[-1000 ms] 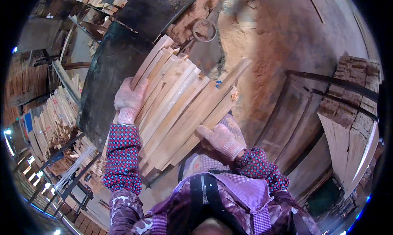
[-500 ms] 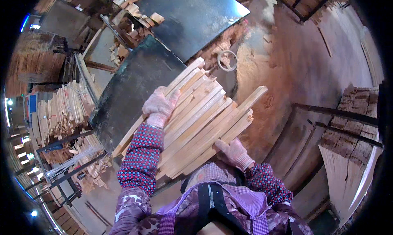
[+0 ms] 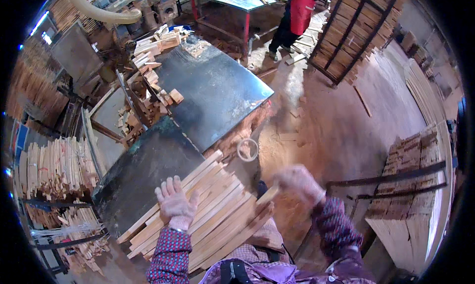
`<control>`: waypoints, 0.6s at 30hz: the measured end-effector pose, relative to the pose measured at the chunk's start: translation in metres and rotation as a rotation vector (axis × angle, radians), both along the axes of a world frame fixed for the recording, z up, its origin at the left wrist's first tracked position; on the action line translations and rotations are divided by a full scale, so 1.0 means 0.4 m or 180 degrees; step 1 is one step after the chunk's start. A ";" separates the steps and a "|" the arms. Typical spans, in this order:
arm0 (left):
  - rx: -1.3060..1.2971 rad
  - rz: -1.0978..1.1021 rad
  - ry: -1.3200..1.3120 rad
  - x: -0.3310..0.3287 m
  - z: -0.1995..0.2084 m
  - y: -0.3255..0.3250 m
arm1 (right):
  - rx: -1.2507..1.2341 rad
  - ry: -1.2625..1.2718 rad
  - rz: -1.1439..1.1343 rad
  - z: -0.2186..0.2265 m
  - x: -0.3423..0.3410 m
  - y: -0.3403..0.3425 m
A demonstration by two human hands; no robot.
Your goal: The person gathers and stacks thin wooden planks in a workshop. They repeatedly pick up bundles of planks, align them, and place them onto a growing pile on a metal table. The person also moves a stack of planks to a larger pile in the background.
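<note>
A sheaf of pale sawn wood strips (image 3: 217, 205) lies slantwise in front of my body, partly over the dark metal table. My left hand (image 3: 177, 200), in a whitish work glove, rests on the strips at their left side with fingers spread. To the right, my right hand (image 3: 299, 184), gloved too, is raised beside the far end of one strip (image 3: 268, 195) that juts beyond the others. Motion smears its fingers, and whether they grip that strip cannot be made out. Patterned sleeves cover both forearms.
The metal machine table (image 3: 213, 81) carries offcuts (image 3: 157, 86) along its left edge. A handwheel (image 3: 247, 150) sits at its near side. Stacked boards (image 3: 403, 200) with dark bars stand right; bundled strips (image 3: 59, 165) stand left. A person in a red apron (image 3: 301, 12) stands at the back.
My view has tilted up, bringing in the far table and the person. My left fingers have spread on the strips. My right hand has moved from the near edge up to the jutting strip's end.
</note>
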State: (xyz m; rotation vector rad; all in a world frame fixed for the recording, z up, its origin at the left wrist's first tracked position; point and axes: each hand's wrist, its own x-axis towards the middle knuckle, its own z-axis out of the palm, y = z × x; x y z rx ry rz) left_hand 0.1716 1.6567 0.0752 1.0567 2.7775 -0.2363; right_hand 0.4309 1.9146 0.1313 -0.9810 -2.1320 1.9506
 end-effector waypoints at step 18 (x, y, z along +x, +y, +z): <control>0.1362 0.0657 -0.0798 -0.003 -0.064 -0.057 | 0.1087 -0.1451 0.0125 -0.663 -0.716 1.088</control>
